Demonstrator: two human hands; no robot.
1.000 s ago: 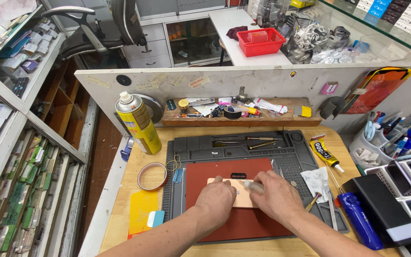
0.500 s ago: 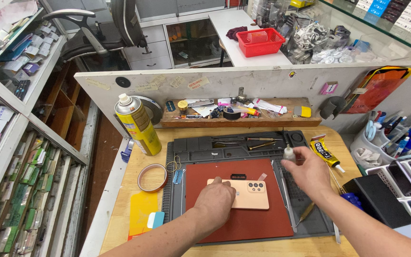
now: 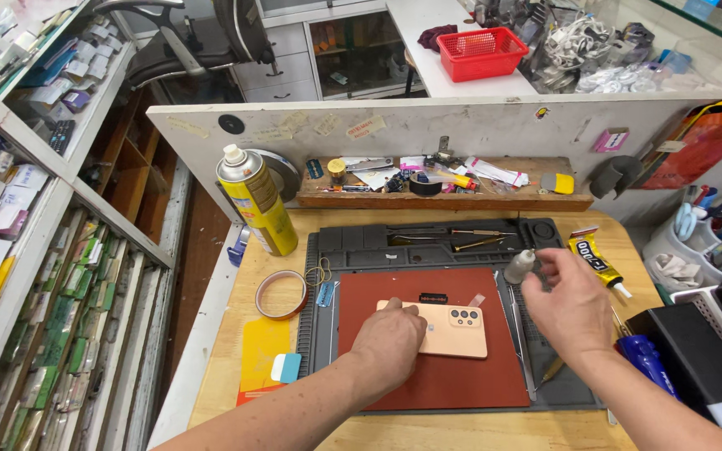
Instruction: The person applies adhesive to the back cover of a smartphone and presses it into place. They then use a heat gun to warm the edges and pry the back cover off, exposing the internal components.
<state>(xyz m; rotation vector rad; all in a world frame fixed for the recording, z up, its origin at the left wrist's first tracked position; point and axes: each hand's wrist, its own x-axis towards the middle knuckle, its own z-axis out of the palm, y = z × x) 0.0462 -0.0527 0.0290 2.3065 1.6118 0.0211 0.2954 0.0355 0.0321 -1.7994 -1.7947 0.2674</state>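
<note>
One phone (image 3: 449, 329), one spray can (image 3: 257, 202), one tape roll (image 3: 281, 294), two hands.

Left hand (image 3: 388, 338) on phone (image 3: 449, 328)

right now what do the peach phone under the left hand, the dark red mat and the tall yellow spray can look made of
Peach-coloured phone: back looks like matte plastic or frosted glass, since it shows an even sheen without glare; the pictures leave this open. Dark red rectangular mat: probably silicone or rubber, being flat, dull and non-reflective. Tall yellow spray can: metal, judging by its glossy cylindrical body, with a white plastic nozzle.

Yellow labelled spray can (image 3: 257, 205) left of mat; perhaps glue tube (image 3: 597, 262) right.
</note>
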